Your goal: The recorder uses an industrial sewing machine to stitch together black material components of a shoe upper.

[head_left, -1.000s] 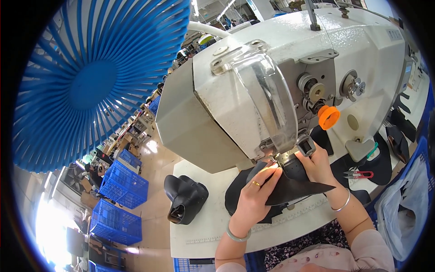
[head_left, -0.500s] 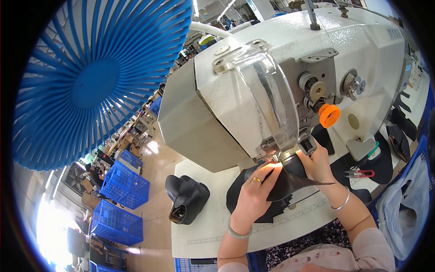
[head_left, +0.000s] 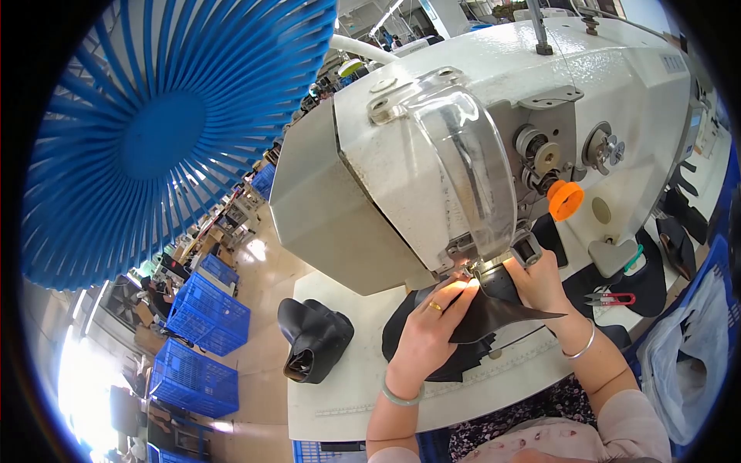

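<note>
Under the head of a white industrial sewing machine (head_left: 386,185), a black leather piece (head_left: 502,315) lies at the lit needle area. My left hand (head_left: 428,328), with a ring and a pale bangle, presses its closed fingertips on the leather's left side, close to the presser foot (head_left: 472,270). From the right, my right hand (head_left: 542,289) pinches the same piece, its thumb beside the foot. The leather's loose edge runs out to a point over my right wrist. More black pieces (head_left: 448,370) are under my left hand; the needle tip is hidden by my fingers.
A black shoe upper (head_left: 315,339) stands on the white table (head_left: 347,409) at left. Red-handled thread snips (head_left: 611,299) lie on black pieces at right, by a plastic-lined blue crate (head_left: 714,309). A blue fan (head_left: 162,135) looms upper left; blue baskets (head_left: 204,309) stand on the floor.
The whole view has shifted slightly. Both hands keep their hold at the presser foot, and the leather's loose edge sits almost the same.
</note>
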Demonstrator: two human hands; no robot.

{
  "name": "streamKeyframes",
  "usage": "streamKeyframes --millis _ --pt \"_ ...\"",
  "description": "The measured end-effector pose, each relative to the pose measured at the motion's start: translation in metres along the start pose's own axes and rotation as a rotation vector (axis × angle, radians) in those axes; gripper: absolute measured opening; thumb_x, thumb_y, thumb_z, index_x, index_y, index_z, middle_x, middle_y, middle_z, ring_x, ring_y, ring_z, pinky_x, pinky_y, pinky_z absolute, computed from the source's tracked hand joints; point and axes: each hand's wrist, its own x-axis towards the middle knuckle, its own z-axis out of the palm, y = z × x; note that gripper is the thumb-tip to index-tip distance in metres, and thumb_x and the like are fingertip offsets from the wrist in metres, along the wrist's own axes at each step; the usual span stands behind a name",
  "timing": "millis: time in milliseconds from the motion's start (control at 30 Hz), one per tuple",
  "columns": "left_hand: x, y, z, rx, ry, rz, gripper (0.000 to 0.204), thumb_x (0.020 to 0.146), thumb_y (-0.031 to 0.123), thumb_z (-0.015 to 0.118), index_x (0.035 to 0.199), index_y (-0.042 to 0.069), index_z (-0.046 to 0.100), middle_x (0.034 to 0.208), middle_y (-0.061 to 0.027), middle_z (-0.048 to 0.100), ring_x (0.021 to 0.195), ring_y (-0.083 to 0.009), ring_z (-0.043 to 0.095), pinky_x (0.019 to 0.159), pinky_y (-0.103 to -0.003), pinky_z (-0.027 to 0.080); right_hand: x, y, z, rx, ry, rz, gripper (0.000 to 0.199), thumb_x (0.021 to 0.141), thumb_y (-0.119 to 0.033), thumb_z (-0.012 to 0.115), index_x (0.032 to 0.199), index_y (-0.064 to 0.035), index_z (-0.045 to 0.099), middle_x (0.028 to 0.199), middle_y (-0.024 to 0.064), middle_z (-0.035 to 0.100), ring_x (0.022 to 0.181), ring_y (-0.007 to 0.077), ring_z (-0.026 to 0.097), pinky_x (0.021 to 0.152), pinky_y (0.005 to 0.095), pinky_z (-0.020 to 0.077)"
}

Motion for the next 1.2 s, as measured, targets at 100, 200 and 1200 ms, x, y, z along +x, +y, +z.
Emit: streamKeyframes --millis 100,200,1200 --pt "-0.001 -0.003 0.0 -0.01 0.002 0.013 0.052 0.061 -0.005 0.066 0.113 0.002 0.062 0.108 -0.011 0.058 0.097 -0.0307 0.061 0.083 -0.036 0.051 0.0 0.003 0.001 -0.022 -0.008 0.001 0.015 0.084 -0.007 0.054 0.079 0.0045 0.046 0.066 0.024 0.053 0.064 0.0431 0.055 0.053 0.0423 0.042" --pt "-0.003 -0.007 0.0 -0.013 -0.012 0.042 0.07 0.049 -0.013 0.061 0.118 0.001 0.057 0.11 -0.0118 0.054 0.108 -0.0316 0.056 0.086 -0.037 0.051 -0.001 -0.005 0.001 -0.047 -0.016 0.033 0.013 0.083 -0.005 0.054 0.079 0.0044 0.045 0.066 0.0239 0.054 0.064 0.0428 0.055 0.053 0.0419 0.0426" --pt "-0.001 -0.009 -0.002 -0.107 -0.003 0.068 0.067 0.047 -0.016 0.057 0.111 0.001 0.062 0.109 -0.0115 0.059 0.112 -0.034 0.056 0.091 -0.039 0.05 0.01 0.001 -0.028 0.24 -0.322 0.084 0.036 0.089 -0.025 0.06 0.068 0.0032 0.055 0.054 0.0 0.049 0.052 0.0035 0.041 0.045 0.0244 0.0349"
